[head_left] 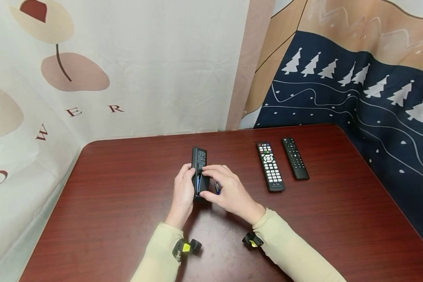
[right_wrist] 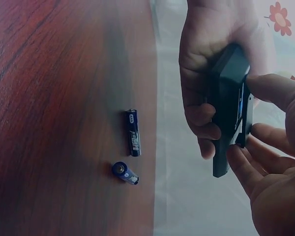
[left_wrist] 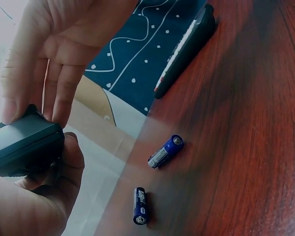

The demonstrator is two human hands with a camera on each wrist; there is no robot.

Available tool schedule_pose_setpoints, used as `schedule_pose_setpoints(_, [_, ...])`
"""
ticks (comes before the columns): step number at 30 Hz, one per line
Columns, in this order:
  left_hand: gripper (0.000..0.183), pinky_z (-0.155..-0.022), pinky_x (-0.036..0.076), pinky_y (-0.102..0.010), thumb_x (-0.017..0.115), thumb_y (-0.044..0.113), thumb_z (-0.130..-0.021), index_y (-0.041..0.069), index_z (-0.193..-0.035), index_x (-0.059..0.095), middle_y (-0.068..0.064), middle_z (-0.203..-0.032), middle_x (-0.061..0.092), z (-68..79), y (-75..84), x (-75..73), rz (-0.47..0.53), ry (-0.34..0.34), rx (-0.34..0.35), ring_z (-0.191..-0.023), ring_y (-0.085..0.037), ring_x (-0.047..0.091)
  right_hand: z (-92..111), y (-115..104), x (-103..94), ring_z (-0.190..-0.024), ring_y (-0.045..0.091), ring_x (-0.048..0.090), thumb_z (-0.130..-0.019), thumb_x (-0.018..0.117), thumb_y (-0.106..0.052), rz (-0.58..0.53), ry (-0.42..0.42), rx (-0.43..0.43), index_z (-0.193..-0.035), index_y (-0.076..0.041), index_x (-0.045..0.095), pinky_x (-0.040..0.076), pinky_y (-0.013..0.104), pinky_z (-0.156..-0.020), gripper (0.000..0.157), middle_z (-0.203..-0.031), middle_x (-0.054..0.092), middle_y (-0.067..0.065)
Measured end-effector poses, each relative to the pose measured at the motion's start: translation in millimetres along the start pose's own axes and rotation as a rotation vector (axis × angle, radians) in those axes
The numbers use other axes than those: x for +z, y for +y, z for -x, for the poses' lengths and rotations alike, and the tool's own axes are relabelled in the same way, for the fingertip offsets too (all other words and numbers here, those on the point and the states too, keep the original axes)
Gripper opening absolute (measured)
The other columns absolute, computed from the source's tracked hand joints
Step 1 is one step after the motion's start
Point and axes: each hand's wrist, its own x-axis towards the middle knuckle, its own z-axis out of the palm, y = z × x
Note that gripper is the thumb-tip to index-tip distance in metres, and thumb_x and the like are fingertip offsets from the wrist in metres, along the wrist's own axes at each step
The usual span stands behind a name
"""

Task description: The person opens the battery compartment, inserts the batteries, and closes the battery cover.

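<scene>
My left hand [head_left: 183, 192] grips a black remote control [head_left: 199, 156] from its left side, its labelled back facing up. A blue battery [right_wrist: 240, 103] shows inside the open compartment. My right hand [head_left: 230, 192] pinches the black battery cover [right_wrist: 247, 123] between thumb and fingers; the cover stands tilted at the compartment, close against the remote. In the left wrist view, the end of the remote hides most of the cover. Two blue AAA batteries lie on the table beside the hands, one upper battery [left_wrist: 166, 151] and one lower battery [left_wrist: 140, 206].
To the right on the reddish-brown table [head_left: 127, 176] lie a black remote with white buttons [head_left: 270, 166] and a slimmer black remote [head_left: 295, 158]. A pale printed curtain [head_left: 162, 78] and a dark blue tree-patterned one [head_left: 324, 94] hang behind the table.
</scene>
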Motion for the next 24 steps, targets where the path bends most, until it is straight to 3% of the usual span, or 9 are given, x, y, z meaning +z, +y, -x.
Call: schedule_pose_setpoints(24, [0.033, -0.069, 0.054, -0.027, 0.039, 0.017, -0.106, 0.0, -0.121, 0.063, -0.015, -0.105, 0.066, 0.1, -0.7, 0.2, -0.003, 0.001, 0.019, -0.083, -0.015, 0.065, -0.8, 1.9, 1.6, -0.121, 0.024, 0.061, -0.082, 0.087, -0.012, -0.017, -0.034, 0.006, -0.123, -0.001, 0.069, 0.053, 0.037, -0.101, 0.047, -0.132, 0.066, 0.01])
